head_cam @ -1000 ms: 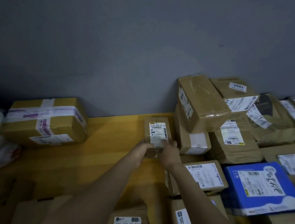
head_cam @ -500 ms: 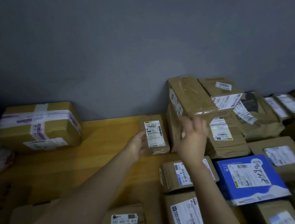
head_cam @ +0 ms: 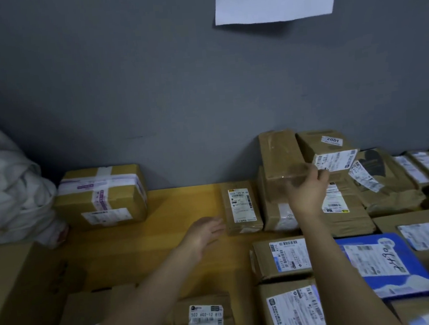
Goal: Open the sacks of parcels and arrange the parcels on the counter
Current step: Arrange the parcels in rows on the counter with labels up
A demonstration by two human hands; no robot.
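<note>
Two bare hands over yellow wooden counter (head_cam: 166,217). Left hand (head_cam: 205,234): fingers straight, loosely together, tips just beside small brown labelled cardboard parcel (head_cam: 241,207) lying flat on counter. Right hand (head_cam: 306,192): at lower edge of tall tape-wrapped brown box (head_cam: 279,154); fingers blurred, grip cannot be told.

- Counter (head_cam: 176,209): plain yellow.
- Wall (head_cam: 151,90): flat grey.
- Sheet of paper (head_cam: 275,1): white, with black strokes.
- Sack (head_cam: 8,194): white.
- Taped box (head_cam: 103,194): brown, crossed by white tape with purple print.
- Small parcel (head_cam: 241,206): brown — white label with black bars and print.
- Blue parcel (head_cam: 385,259): bright blue, white along the near edge; white label with black handwritten digits.
- Stickered box (head_cam: 312,144): brown — white sticker, black "2001".
</note>
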